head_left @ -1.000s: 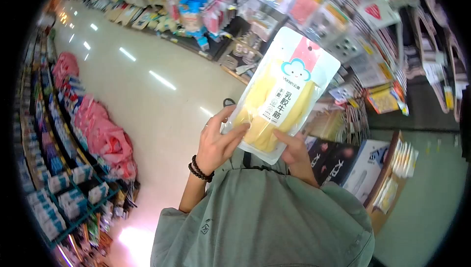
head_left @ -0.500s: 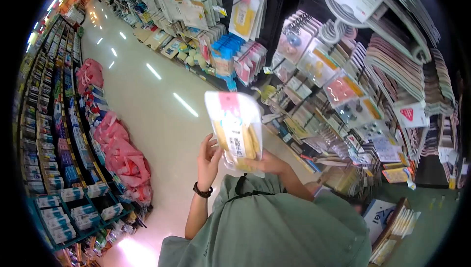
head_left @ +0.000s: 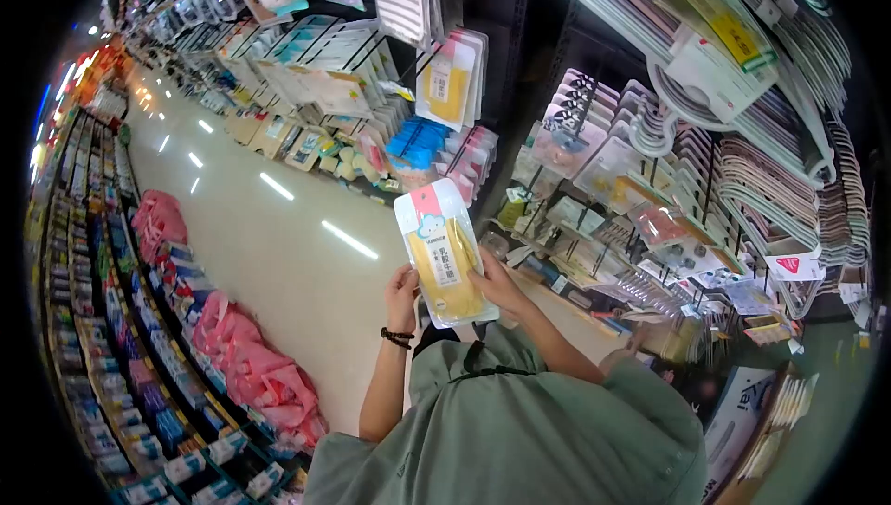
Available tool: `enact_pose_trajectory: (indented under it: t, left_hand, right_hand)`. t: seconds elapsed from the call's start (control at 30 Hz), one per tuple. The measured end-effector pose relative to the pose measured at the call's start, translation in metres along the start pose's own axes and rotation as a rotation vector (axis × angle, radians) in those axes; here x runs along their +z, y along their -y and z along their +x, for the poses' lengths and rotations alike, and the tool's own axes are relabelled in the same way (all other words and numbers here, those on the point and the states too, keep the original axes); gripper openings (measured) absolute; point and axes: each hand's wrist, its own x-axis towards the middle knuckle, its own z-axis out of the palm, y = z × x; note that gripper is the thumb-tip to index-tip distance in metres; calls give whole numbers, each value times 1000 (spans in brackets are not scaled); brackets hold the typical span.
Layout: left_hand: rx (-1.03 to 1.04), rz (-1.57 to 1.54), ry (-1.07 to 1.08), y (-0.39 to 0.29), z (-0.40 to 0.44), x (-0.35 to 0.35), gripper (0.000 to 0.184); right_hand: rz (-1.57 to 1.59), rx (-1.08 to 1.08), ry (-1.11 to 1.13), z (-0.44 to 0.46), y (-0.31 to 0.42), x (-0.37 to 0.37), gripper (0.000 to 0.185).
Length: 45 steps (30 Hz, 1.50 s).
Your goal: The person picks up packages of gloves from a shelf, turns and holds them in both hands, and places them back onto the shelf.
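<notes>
A flat packet of what look like yellow rubber gloves is held up in front of my body. It has a pink stripe at the top, a blue cloud print and a white label with dark characters. My left hand, with a dark bead bracelet at the wrist, grips the packet's lower left edge. On the opposite edge, my right hand has its thumb on the front, while its other fingers are hidden behind. Similar yellow packets hang on the rack beyond.
Many clothes hangers hang in bundles at the right. Small carded goods fill hooks ahead. A long shelf of boxed goods lines the left, with pink plastic covers along its side. Between them runs the shiny aisle floor.
My left hand has closed on the packet's left edge, where its fingers were looser before. The packet now faces me more squarely. The view has shifted, so the racks appear lower.
</notes>
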Motion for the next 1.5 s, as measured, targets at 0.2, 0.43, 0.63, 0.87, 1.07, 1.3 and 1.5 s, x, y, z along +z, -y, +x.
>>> enact_pose_trajectory:
  t: [0.2, 0.43, 0.63, 0.87, 1.07, 1.3, 1.5]
  left_hand:
    - [6, 55, 126, -55, 116, -6, 29]
    - [85, 53, 273, -110, 221, -7, 31]
    - [116, -31, 296, -135, 251, -3, 31]
    - [157, 0, 354, -153, 272, 0, 33]
    - [137, -4, 357, -158, 274, 1, 32]
    - [171, 16, 342, -159, 283, 11, 36]
    - [134, 13, 346, -172, 339, 57, 34]
  right_hand:
    - [-11, 1, -141, 89, 14, 20, 60]
    - [-13, -91, -342, 164, 59, 57, 62]
    - [28, -163, -467, 191, 55, 73, 61]
    - [34, -229, -551, 213, 51, 74, 55]
    - [76, -293, -584, 223, 32, 69, 57]
    - [8, -340, -583, 229, 39, 64, 64]
    - [-225, -349, -803, 223, 36, 48, 71]
